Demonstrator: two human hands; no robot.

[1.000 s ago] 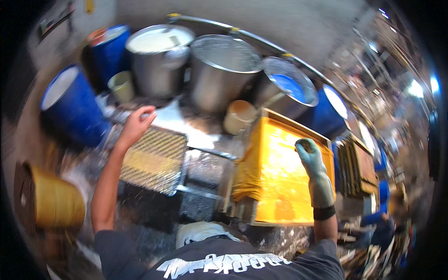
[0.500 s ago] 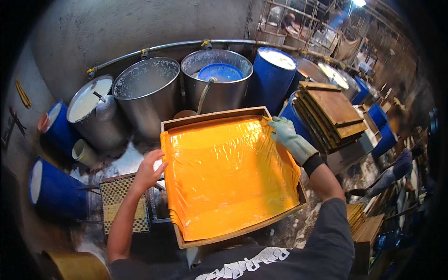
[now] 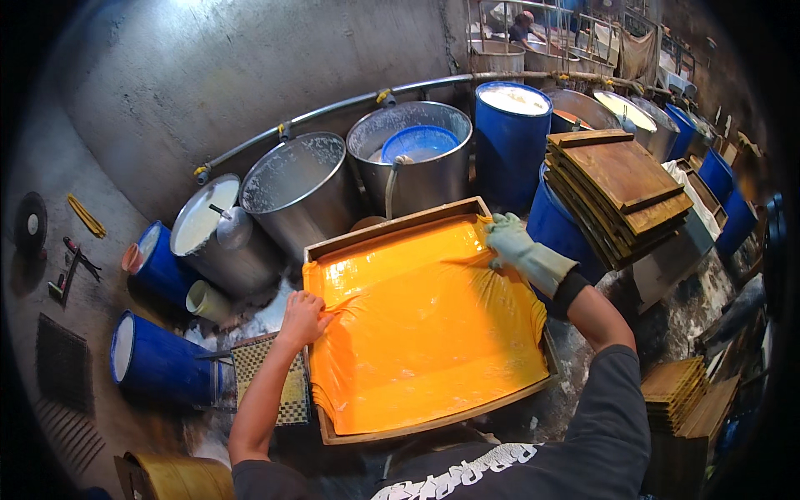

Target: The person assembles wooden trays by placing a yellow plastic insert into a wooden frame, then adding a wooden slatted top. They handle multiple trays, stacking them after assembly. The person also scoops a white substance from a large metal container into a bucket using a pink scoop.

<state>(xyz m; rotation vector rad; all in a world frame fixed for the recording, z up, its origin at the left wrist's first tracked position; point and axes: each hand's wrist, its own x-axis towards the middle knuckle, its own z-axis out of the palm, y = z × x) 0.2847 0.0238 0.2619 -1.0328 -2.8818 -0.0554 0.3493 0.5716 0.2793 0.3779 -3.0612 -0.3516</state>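
A wet, glossy orange cloth lies over a shallow wooden frame in front of me, its sides draped over the frame's edges. My bare left hand pinches the cloth at the left edge, fingers pressed into gathered folds. At the upper right corner, my right hand, in a pale grey-green rubber glove, closes on the cloth's edge. Creases run inward from both hands across the sheet. Whatever lies beneath the cloth is hidden.
Steel vats and blue drums line the wall beyond the frame, below a pipe. Stacked wooden boards stand at the right. A chair with a checked woven surface is at the left. Another person is far back.
My left hand has come onto the cloth's left edge and gripped it. The cloth has gone from fairly smooth to creased between my hands. The view has shifted leftward.
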